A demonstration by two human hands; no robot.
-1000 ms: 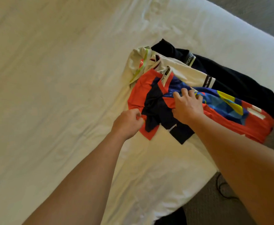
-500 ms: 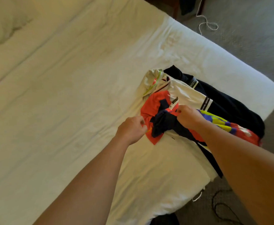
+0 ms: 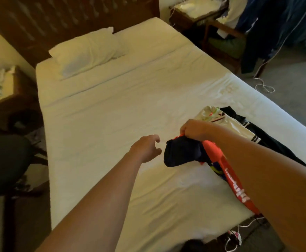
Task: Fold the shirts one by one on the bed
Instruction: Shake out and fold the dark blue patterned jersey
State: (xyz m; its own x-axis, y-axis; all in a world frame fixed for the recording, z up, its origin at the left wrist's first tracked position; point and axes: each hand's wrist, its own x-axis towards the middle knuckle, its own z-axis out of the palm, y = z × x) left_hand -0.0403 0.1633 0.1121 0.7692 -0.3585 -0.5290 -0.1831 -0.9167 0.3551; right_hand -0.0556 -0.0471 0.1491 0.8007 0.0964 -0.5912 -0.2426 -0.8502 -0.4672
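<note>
A red and dark blue shirt (image 3: 194, 153) is held up off the bed (image 3: 112, 110) by the right hand (image 3: 196, 130). The fingers of that hand are curled tight round the top of the shirt, at about 3 o'clock from the middle of the view. A dark blue part of the shirt is bunched just under the hand, and a red strip with white letters is seen trailing down toward 5 o'clock, along the underside of the right arm.

The left hand (image 3: 146, 149) is seen near the middle of the view, just beside the shirt but not touching it. Its fingers are loosely bent and spread, with a gap left between thumb and fingers, and nothing is held in it.

Two more shirts are left lying on the bed at 3 o'clock, behind the right hand: a white shirt (image 3: 226, 124) and, next to it toward the bed's edge, a black shirt (image 3: 268, 137).

A white pillow (image 3: 86, 51) is found at 11 o'clock, at the head of the bed. A white cord (image 3: 263, 86) is seen on the floor at 2 o'clock.
</note>
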